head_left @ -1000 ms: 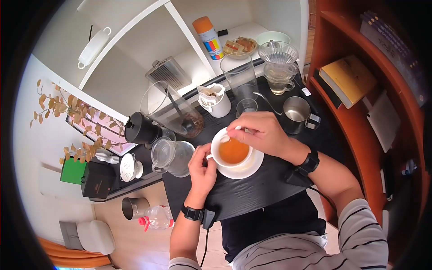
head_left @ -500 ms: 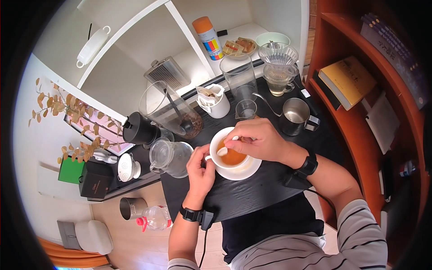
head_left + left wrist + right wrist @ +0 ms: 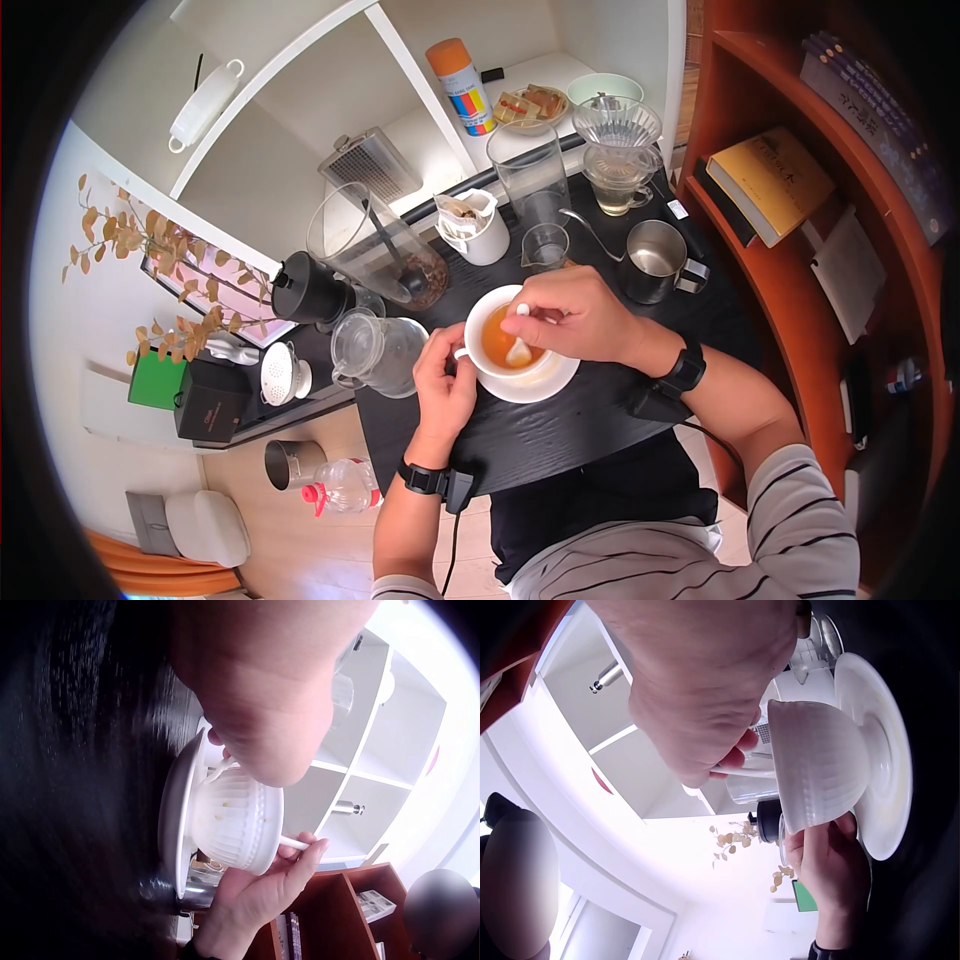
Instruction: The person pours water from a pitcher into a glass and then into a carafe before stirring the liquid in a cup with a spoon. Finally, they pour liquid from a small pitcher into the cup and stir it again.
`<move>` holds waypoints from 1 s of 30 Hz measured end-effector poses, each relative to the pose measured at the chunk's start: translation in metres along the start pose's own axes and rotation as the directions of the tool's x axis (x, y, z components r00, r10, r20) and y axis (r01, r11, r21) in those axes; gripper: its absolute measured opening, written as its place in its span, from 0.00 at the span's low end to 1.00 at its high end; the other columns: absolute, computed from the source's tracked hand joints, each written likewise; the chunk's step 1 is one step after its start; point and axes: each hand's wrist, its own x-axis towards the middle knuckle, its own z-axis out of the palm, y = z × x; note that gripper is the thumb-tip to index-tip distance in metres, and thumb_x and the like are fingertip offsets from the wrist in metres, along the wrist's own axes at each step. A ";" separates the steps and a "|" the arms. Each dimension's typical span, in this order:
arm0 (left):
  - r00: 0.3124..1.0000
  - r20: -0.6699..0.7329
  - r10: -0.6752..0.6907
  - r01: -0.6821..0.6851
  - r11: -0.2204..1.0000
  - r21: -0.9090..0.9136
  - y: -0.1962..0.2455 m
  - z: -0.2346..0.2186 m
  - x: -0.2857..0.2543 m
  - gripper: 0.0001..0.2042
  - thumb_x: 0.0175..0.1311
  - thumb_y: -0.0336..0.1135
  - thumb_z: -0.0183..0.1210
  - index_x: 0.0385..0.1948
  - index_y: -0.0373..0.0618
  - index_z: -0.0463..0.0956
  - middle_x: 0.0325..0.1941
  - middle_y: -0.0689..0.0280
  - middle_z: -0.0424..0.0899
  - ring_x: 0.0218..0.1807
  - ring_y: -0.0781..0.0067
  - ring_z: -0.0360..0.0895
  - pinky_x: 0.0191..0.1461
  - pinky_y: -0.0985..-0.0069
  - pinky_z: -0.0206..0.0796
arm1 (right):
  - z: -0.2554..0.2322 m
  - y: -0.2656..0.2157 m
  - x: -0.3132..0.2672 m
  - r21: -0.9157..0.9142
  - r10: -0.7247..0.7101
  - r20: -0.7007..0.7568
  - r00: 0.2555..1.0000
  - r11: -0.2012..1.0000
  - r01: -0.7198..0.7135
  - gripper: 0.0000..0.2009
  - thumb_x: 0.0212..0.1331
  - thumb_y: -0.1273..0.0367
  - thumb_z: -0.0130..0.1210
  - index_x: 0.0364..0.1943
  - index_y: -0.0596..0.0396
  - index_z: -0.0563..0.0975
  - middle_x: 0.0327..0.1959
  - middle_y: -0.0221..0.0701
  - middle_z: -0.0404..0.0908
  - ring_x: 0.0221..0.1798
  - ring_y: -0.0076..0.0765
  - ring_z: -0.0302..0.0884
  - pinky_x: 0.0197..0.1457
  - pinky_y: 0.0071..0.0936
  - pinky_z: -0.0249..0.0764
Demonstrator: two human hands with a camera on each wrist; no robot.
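A white cup [image 3: 477,343] with amber liquid [image 3: 496,340] stands on a white saucer [image 3: 540,390] on the black table. My left hand [image 3: 445,385] grips the cup's handle at its left side. Over the cup, my right hand [image 3: 580,312] pinches a white spoon [image 3: 518,352], whose bowl is in the liquid. In the left wrist view the spoon's handle [image 3: 294,843] sticks out past the rim of the ribbed cup [image 3: 232,817]. The right wrist view has the cup [image 3: 817,761] from the side, with my left hand [image 3: 832,874] at its handle.
Left of the cup stands a lidded glass jug [image 3: 385,350]. Behind are a tall glass with beans [image 3: 425,280], a white mug [image 3: 482,240], a small glass beaker [image 3: 545,247] and a steel kettle [image 3: 655,262]. A glass dripper [image 3: 618,130] stands at the back right.
My right hand has moved the spoon within the cup, from near the rim at the upper left down toward the lower right side. My left hand keeps its grip on the handle.
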 end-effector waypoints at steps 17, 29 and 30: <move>1.000 -0.002 0.003 -0.003 1.000 0.001 0.003 0.000 0.001 0.15 0.64 0.18 0.56 0.51 0.39 0.83 0.37 0.67 0.80 0.36 0.77 0.74 0.38 0.80 0.65 | -0.002 0.005 0.000 -0.012 0.050 -0.065 0.997 0.999 -0.051 0.09 0.65 0.68 0.71 0.32 0.59 0.83 0.24 0.33 0.79 0.24 0.33 0.76 0.29 0.30 0.68; 0.999 0.038 -0.004 0.004 1.000 0.018 0.002 -0.004 -0.001 0.13 0.69 0.20 0.56 0.53 0.37 0.81 0.40 0.68 0.79 0.40 0.78 0.75 0.44 0.81 0.67 | -0.002 0.007 0.004 -0.193 -0.057 -0.222 0.973 0.981 0.014 0.09 0.64 0.69 0.70 0.32 0.59 0.83 0.24 0.32 0.79 0.24 0.34 0.75 0.29 0.32 0.70; 0.997 0.074 -0.022 0.021 1.000 0.022 0.001 -0.005 -0.002 0.11 0.75 0.21 0.57 0.55 0.36 0.80 0.43 0.70 0.78 0.44 0.81 0.75 0.49 0.83 0.67 | -0.002 0.008 0.003 -0.170 -0.041 -0.200 0.979 0.985 0.007 0.09 0.64 0.69 0.70 0.31 0.59 0.82 0.24 0.32 0.78 0.23 0.34 0.75 0.28 0.32 0.69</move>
